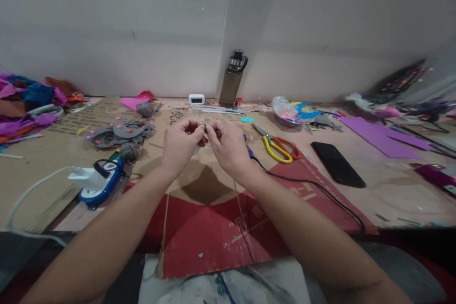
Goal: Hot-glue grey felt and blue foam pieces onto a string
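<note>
Fine fingertip work seems to be in hand: the left hand and right hand meet above the cardboard, thumbs and forefingers pinched on a dark bit (too small to make out) right between them. A thin strand shows below the right hand. The next move likely calls for a steady pinch, with the strand clear of the black cable; the scissors lie near, untouched
</note>
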Tool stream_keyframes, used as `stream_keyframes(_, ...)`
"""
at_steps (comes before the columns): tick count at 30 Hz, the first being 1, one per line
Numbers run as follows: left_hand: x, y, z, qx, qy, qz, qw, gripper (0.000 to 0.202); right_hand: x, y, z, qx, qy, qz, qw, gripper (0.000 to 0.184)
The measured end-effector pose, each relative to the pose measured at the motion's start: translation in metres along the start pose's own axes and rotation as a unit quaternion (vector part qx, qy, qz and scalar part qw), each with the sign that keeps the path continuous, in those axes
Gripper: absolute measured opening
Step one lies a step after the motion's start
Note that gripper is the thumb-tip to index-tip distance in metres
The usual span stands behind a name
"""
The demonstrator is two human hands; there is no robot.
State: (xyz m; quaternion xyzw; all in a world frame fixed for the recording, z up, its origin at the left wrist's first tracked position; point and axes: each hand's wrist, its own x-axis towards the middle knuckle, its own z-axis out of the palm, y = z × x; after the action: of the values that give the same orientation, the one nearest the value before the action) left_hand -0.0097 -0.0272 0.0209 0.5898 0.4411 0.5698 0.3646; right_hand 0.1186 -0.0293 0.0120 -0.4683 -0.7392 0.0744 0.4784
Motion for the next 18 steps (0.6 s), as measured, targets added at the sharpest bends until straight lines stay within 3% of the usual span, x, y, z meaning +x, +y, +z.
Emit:
stream_keyframes(5, 0.001, -0.005, 0.001, -0.031, 0.001, -0.016, 0.999, 0.012, 0.0, -0.002, 0.0, -0.009, 0.006, 0.025, 1.0, 0.023)
stream_keyframes(10, 0.001, -0.008, 0.004, -0.133, -0.021, -0.053, 0.989, 0.01, 0.001, -0.003, -0.004, 0.027, 0.009, 0.068, 0.997, 0.015)
stream_keyframes(18, 0.008, -0.006, -0.004, -0.199, -0.135, -0.137, 0.961, 0.02, 0.005, 0.016, -0.012, 0.124, -0.011, 0.088, 0.988, 0.015)
